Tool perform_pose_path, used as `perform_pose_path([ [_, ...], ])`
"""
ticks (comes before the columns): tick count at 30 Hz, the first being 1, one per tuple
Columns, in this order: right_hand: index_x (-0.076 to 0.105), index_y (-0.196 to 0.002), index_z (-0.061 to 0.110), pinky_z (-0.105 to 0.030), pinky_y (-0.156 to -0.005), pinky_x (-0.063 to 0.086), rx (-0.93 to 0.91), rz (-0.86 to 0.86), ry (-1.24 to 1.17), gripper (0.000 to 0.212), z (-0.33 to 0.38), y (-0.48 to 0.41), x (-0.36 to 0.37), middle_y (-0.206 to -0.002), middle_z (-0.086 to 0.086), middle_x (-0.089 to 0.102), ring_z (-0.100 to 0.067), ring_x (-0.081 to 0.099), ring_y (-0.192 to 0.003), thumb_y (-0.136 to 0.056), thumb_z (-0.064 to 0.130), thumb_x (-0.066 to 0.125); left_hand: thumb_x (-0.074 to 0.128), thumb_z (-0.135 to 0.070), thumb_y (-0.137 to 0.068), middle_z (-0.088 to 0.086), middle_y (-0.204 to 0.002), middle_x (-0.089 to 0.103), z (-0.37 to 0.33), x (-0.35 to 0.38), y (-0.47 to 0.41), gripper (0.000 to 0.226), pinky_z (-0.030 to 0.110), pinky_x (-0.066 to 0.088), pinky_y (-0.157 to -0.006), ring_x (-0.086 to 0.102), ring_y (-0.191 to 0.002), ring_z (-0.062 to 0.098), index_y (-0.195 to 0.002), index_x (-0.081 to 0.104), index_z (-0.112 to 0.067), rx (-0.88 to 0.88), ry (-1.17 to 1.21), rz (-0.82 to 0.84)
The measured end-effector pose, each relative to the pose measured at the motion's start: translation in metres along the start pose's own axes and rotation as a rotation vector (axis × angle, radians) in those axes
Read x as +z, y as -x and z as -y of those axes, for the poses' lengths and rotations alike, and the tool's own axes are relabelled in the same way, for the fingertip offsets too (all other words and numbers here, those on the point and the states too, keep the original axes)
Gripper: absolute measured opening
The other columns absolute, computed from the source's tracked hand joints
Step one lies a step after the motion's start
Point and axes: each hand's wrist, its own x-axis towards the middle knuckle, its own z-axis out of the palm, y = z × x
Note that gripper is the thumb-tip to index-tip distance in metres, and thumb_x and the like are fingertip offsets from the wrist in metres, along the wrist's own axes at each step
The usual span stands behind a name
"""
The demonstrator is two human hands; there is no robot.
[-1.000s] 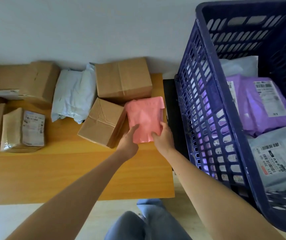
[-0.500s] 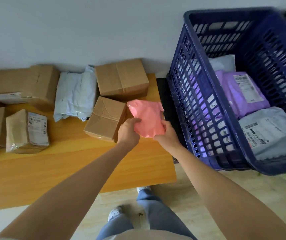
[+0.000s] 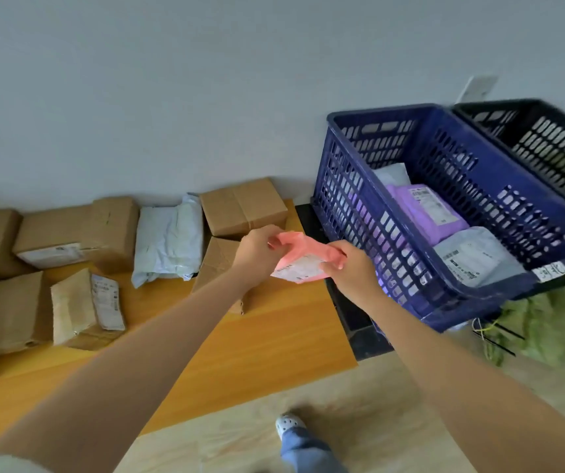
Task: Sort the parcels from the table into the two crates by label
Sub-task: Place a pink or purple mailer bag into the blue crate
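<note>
Pink parcel lifted from the tabletop, label side now up

Since half a second ago, both hands have raised the pink parcel (image 3: 303,257) from the tabletop (image 3: 257,343) and turned it, so its white label (image 3: 299,269) now faces up; before, only the plain pink side was visible. The view has also pulled back, and a black crate (image 3: 554,145) now shows behind the blue crate (image 3: 352,206).

The parcel is in the air above the right end of the tabletop, just left of the blue crate and not touching it. The left hand (image 3: 257,254) grips its far left edge with curled fingers. The right hand (image 3: 352,271) pinches its right side, with the thumb lying on the label.

Inside the blue crate lie a purple parcel (image 3: 424,213) and, nearer, a grey parcel (image 3: 472,256), both with labels up; a white parcel (image 3: 392,174) is at the far end, partly under the purple one. A small white tag (image 3: 550,271) sits on the near rim of this crate.

On the tabletop, a cardboard box (image 3: 243,206) stands by the wall and another box (image 3: 216,264) lies partly hidden under the left forearm. Left of them is a crumpled white mailer (image 3: 168,244), and further left are several more cardboard boxes, one with a label (image 3: 105,302) on its side. A green bag (image 3: 547,322) lies on the floor near the crates
</note>
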Motion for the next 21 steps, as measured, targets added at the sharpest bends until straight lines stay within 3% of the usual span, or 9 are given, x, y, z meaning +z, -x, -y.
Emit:
perform_pose_path([
  [3,0.063,-0.107,0.011,-0.019,-0.065,0.044,-0.087,-0.002,0.002,0.024,0.026,0.008,-0.007,-0.094,0.0,0.065,-0.015,0.059,-0.086,-0.084,0.01,0.068,0.061,-0.028,-0.092,-0.004,-0.099,0.067,-0.007,-0.021,0.008,0.027,0.023,0.043,-0.074,0.059,-0.089,0.013,-0.116,0.066,-0.018,0.047,-0.025,-0.014],
  [6,0.065,-0.098,0.012,-0.037,-0.069,0.049,-0.126,-0.007,-0.023,0.013,0.05,0.015,-0.004,-0.089,-0.006,0.067,-0.022,0.062,-0.082,-0.086,0.015,0.067,0.06,-0.031,-0.093,-0.005,-0.091,0.062,-0.009,-0.043,0.02,0.026,0.017,0.036,-0.062,0.057,-0.084,0.014,-0.114,0.066,-0.017,0.058,-0.048,-0.046],
  [8,0.065,-0.093,0.01,-0.043,-0.068,0.048,-0.153,-0.008,-0.047,0.008,0.065,0.02,0.0,-0.086,-0.009,0.067,-0.026,0.062,-0.081,-0.088,0.017,0.065,0.061,-0.031,-0.092,-0.003,-0.093,0.064,-0.006,-0.056,0.026,0.025,0.02,0.04,-0.065,0.06,-0.088,0.017,-0.112,0.064,-0.016,0.045,-0.03,-0.071],
  [11,0.064,-0.089,0.008,-0.038,-0.061,0.04,-0.162,-0.036,-0.078,0.009,0.083,0.027,0.01,-0.077,-0.005,0.063,-0.021,0.054,-0.068,-0.091,0.017,0.063,0.063,-0.023,-0.09,0.001,-0.104,0.064,-0.002,-0.074,0.037,0.039,0.032,0.049,-0.077,0.061,-0.094,0.022,-0.128,0.053,-0.018,0.031,-0.009,-0.128],
  [15,0.061,-0.089,0.01,-0.029,-0.062,0.039,-0.113,-0.133,-0.147,0.009,0.101,0.034,0.029,-0.076,0.003,0.06,-0.011,0.052,-0.068,-0.092,0.017,0.061,0.063,-0.02,-0.091,0.003,-0.122,0.052,0.011,-0.088,0.065,0.062,0.037,0.049,-0.078,0.06,-0.093,0.022,-0.144,0.029,-0.02,-0.041,0.049,-0.293],
  [19,0.061,-0.093,0.005,-0.034,-0.068,0.045,-0.011,-0.23,-0.315,0.014,0.123,0.041,0.047,-0.087,-0.009,0.063,-0.021,0.057,-0.08,-0.093,0.019,0.06,0.062,-0.026,-0.092,0.008,-0.133,0.047,0.03,-0.091,0.097,0.057,0.043,0.052,-0.084,0.058,-0.107,0.027,-0.14,0.033,-0.017,-0.202,0.098,-0.39],
  [21,0.06,-0.099,0.003,-0.034,-0.073,0.049,0.073,-0.255,-0.459,0.014,0.135,0.047,0.056,-0.092,-0.009,0.063,-0.021,0.059,-0.084,-0.093,0.016,0.059,0.059,-0.029,-0.094,0.007,-0.122,0.053,0.037,-0.094,0.109,0.047,0.038,0.051,-0.082,0.058,-0.104,0.025,-0.133,0.041,-0.012,-0.335,0.09,-0.293],
])
